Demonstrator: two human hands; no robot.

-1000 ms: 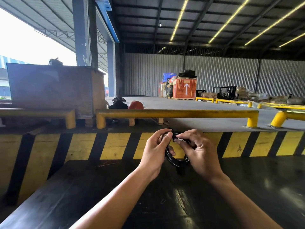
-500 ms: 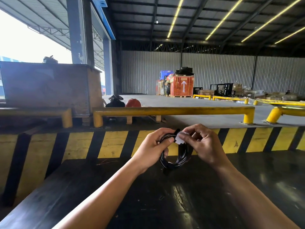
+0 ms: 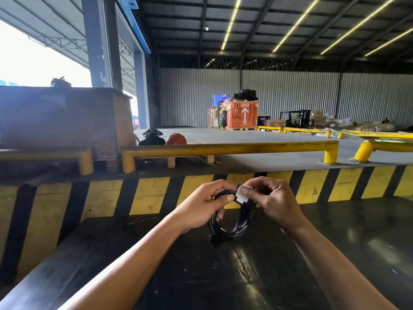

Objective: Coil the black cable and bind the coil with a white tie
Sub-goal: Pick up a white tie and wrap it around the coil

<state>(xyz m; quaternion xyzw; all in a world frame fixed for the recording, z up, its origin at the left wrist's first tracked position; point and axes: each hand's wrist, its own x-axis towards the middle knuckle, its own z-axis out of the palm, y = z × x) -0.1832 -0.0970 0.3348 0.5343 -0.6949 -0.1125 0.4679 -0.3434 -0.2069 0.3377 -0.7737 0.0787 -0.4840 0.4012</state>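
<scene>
Black cable (image 3: 234,227) coiled; both hands apparently pinch white tie (image 3: 242,194).

- A warehouse or loading dock: a corrugated metal wall (image 3: 290,97) closes the far side, under a dark steel-truss roof with long strip lights (image 3: 230,21).
- Wide concrete floor (image 3: 257,142) with an orange crate (image 3: 242,116) bearing a white arrow, stacked on pallets beside other goods.
- Yellow guard rails (image 3: 223,148) and a yellow-and-black hazard-striped edge (image 3: 145,193).
- A large open bay (image 3: 33,63) at left lets in daylight.
</scene>
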